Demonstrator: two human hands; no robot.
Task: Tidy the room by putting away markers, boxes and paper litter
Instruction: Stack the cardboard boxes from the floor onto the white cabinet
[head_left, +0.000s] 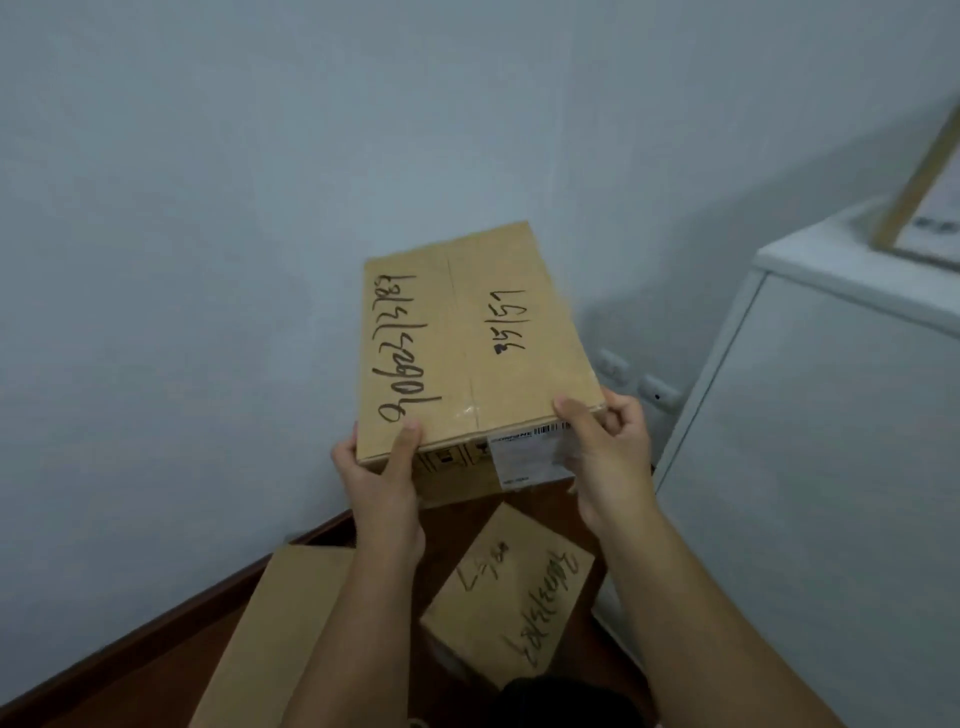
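I hold a brown cardboard box (467, 332) with black handwriting on its top and a white shipping label on its near side, raised in front of the pale wall. My left hand (384, 467) grips its near left corner, thumb on top. My right hand (608, 441) grips the near right corner over the label. Below it, on the dark floor, stands a smaller handwritten box (514, 597), and a plain cardboard box (270, 623) lies to its left.
A white cabinet (831, 441) stands close on the right, with a wood-framed picture (930, 202) leaning on its top. Wall sockets (639, 379) sit low on the wall beside the cabinet. A dark brown skirting (156, 629) runs along the wall's foot.
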